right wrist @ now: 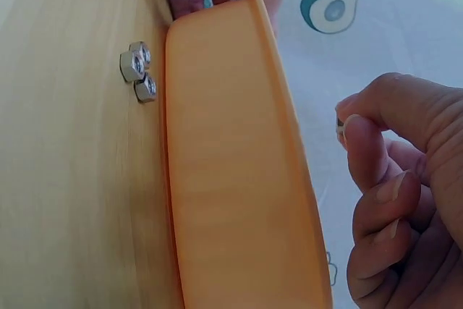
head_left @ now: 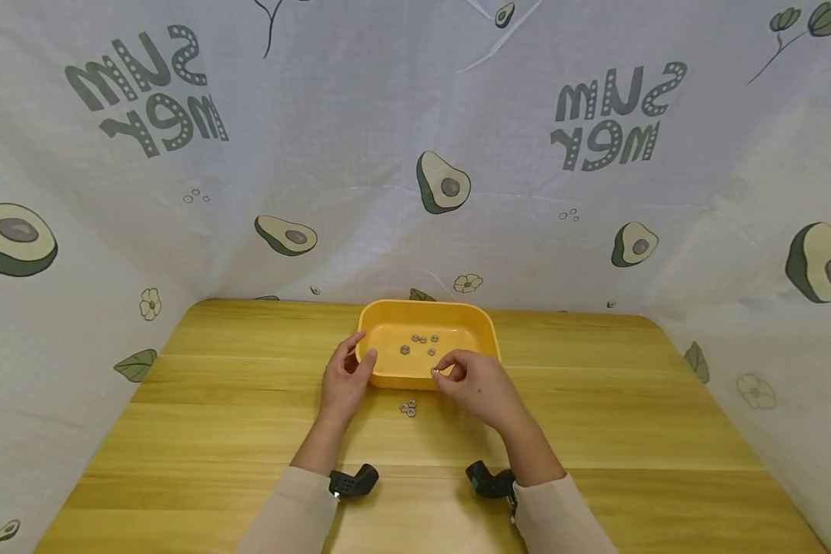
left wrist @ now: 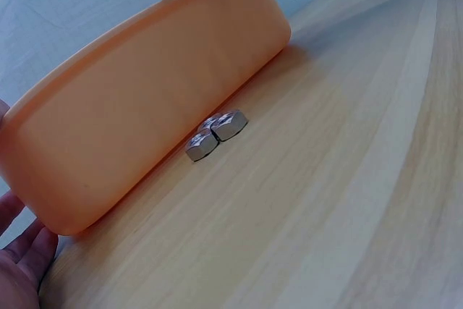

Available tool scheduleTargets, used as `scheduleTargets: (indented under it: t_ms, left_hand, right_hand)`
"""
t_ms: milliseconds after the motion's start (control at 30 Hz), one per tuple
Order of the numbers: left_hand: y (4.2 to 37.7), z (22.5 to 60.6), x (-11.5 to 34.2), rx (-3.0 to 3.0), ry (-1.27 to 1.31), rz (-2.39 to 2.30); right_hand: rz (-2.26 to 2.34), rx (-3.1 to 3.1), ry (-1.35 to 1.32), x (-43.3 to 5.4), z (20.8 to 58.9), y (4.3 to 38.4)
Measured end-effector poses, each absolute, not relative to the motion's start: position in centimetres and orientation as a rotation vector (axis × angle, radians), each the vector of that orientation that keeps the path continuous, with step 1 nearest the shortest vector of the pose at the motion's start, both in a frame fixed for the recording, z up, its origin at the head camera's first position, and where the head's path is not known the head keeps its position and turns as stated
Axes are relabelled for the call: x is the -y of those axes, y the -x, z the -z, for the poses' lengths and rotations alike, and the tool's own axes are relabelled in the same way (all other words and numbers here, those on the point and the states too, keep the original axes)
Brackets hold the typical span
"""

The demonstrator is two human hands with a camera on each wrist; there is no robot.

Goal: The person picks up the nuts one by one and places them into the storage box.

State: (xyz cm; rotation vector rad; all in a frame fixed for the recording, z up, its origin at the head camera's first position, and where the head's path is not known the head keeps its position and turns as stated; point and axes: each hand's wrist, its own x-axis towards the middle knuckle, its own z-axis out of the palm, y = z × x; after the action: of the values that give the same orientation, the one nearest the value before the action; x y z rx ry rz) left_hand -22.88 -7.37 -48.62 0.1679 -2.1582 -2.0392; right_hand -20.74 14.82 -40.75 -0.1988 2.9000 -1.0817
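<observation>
A yellow plastic tray (head_left: pixel 395 382) sits on the table, with several metal hex nuts (head_left: pixel 422 339) spread over its floor. My left hand (head_left: pixel 344 382) holds the tray's left end, thumb at the rim and fingers along the outside wall. Over the front rim at the right, my right hand (head_left: pixel 481 388) pinches one nut (right wrist: pixel 340 127) between thumb and forefinger, higher than the rim in the right wrist view. Three more nuts (left wrist: pixel 215 133) lie bunched on the table just in front of the tray, touching or nearly so.
The wood-grain table (head_left: pixel 235 415) reaches back to a white curtain (head_left: pixel 360 138) printed with avocados. Black wrist cameras (head_left: pixel 353 482) are strapped at both sleeves, low over the table.
</observation>
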Motion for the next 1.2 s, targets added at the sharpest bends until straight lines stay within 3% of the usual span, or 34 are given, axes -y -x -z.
scheduleTargets:
  t_ms: [833,1200]
  left_hand:
    - [23.0,48.9,7.5,2.148,-0.149,2.067]
    - [23.3,49.1,7.5,2.122,-0.144,2.073]
  right_hand:
    - [0.734,-2.915,0.426,-12.1,42.2,27.7]
    - [0.698,-2.842,0.356,-11.3,42.9,28.9]
